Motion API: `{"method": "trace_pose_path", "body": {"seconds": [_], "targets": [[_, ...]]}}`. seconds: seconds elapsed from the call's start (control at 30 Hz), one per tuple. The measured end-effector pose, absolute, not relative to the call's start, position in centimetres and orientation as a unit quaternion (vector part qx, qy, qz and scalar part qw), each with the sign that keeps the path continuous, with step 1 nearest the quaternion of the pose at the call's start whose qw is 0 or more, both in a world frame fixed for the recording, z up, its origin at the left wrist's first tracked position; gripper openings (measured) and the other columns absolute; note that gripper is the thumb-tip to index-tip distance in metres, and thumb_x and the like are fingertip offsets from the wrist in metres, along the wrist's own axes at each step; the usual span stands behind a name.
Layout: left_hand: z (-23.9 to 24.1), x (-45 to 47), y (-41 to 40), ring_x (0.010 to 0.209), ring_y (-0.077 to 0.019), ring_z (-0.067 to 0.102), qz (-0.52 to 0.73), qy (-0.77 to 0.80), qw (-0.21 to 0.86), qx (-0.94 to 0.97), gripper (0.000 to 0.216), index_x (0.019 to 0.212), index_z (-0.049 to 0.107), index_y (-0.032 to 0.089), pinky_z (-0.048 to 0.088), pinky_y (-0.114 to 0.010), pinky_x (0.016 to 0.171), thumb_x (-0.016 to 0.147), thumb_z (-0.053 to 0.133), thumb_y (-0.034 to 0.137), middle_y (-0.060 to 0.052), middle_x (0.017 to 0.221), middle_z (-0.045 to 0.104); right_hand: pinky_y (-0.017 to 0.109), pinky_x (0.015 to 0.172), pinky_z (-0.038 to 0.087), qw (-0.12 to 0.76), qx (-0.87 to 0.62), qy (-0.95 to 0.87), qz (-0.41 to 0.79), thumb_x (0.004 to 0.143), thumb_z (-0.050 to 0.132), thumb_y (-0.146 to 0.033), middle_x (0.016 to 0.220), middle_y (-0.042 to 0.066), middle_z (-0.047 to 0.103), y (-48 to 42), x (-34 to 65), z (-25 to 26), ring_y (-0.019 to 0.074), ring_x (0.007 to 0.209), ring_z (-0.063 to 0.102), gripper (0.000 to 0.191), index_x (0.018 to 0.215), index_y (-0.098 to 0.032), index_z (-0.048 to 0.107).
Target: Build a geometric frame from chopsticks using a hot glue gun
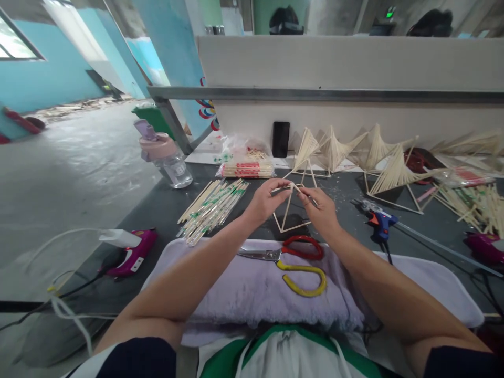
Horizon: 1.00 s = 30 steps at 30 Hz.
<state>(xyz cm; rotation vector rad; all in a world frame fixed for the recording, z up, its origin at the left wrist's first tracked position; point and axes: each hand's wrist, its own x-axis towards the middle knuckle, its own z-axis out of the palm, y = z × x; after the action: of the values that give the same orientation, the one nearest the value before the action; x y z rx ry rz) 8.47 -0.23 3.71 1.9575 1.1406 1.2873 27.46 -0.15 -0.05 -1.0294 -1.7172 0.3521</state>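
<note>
A small frame of thin wooden sticks [294, 228] stands on the dark table in front of me. At its top corner, my left hand [266, 200] pinches it between thumb and fingers. From the other side my right hand [319, 207] grips a stick near the same corner; fingers hide part of the joint. Scissors [271, 255] with one red and one yellow handle lie just below the hands on a lilac cloth [244, 294]. Left of the hands is a pile of sticks [214, 207], some in clear wrappers. A blue glue gun [381, 223] lies to the right.
Fan-shaped stick models [394, 173] line the back right, beside a propped phone [281, 139]. Packed sticks [247, 169] and a water bottle [167, 157] stand back left. A magenta power strip [132, 257] with cables sits left. More loose sticks [476, 202] lie far right.
</note>
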Motion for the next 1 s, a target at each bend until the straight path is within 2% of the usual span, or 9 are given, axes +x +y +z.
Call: {"method": "trace_pose_path", "body": {"seconds": [0.33, 0.63, 0.73, 0.83, 0.93, 1.0], "targets": [[3.5, 9.4, -0.2, 0.105, -0.0165, 0.064, 0.510, 0.437, 0.310, 0.674, 0.018, 0.103, 0.071, 0.018, 0.048, -0.030, 0.098, 0.087, 0.067, 0.026, -0.005, 0.110, 0.072, 0.037, 0.083, 0.054, 0.540, -0.435, -0.698, 0.179, 0.095, 0.057, -0.043, 0.088, 0.004, 0.074, -0.6, 27.5, 0.1, 0.0210, 0.085, 0.067, 0.027, 0.103, -0.027, 0.077], [3.3, 9.5, 0.2, 0.105, -0.0167, 0.064, 0.510, 0.434, 0.328, 0.666, 0.015, 0.100, 0.070, 0.019, 0.049, -0.029, 0.094, 0.087, 0.067, 0.026, -0.004, 0.109, 0.071, 0.038, 0.081, 0.055, 0.520, -0.456, -0.703, 0.165, 0.094, 0.057, -0.048, 0.088, 0.004, 0.074, -0.4, 27.4, 0.3, 0.0215, 0.084, 0.068, 0.029, 0.100, -0.029, 0.078], [3.4, 9.5, -0.2, 0.105, -0.0163, 0.063, 0.511, 0.440, 0.304, 0.673, 0.017, 0.103, 0.068, 0.020, 0.048, -0.028, 0.093, 0.087, 0.067, 0.025, -0.004, 0.113, 0.069, 0.039, 0.087, 0.054, 0.521, -0.442, -0.713, 0.160, 0.095, 0.054, -0.046, 0.096, 0.005, 0.075, -0.4, 27.8, 0.6, 0.0223, 0.092, 0.069, 0.030, 0.104, -0.028, 0.077], [3.2, 9.3, -1.0, 0.099, -0.0158, 0.062, 0.514, 0.473, 0.256, 0.669, 0.029, 0.106, 0.063, 0.019, 0.049, -0.029, 0.090, 0.080, 0.075, 0.025, -0.005, 0.112, 0.067, 0.041, 0.096, 0.051, 0.552, -0.442, -0.699, 0.111, 0.097, 0.049, -0.040, 0.112, 0.008, 0.072, 0.1, 28.9, 0.8, 0.0229, 0.105, 0.066, 0.032, 0.113, -0.026, 0.073], [2.8, 9.1, -1.9, 0.087, -0.0147, 0.060, 0.488, 0.515, 0.225, 0.668, 0.029, 0.096, 0.062, 0.018, 0.050, -0.028, 0.083, 0.074, 0.080, 0.025, -0.004, 0.102, 0.066, 0.042, 0.091, 0.052, 0.567, -0.495, -0.656, 0.057, 0.093, 0.051, -0.035, 0.121, 0.013, 0.066, 1.4, 30.4, 0.2, 0.0224, 0.095, 0.064, 0.039, 0.126, -0.021, 0.066], [2.4, 9.0, -2.3, 0.081, -0.0139, 0.058, 0.453, 0.527, 0.227, 0.682, 0.024, 0.090, 0.063, 0.019, 0.049, -0.027, 0.078, 0.074, 0.079, 0.026, -0.004, 0.097, 0.066, 0.043, 0.088, 0.053, 0.537, -0.531, -0.653, 0.057, 0.089, 0.053, -0.033, 0.118, 0.015, 0.066, 2.4, 31.2, -0.8, 0.0229, 0.088, 0.062, 0.045, 0.130, -0.018, 0.063]]}}
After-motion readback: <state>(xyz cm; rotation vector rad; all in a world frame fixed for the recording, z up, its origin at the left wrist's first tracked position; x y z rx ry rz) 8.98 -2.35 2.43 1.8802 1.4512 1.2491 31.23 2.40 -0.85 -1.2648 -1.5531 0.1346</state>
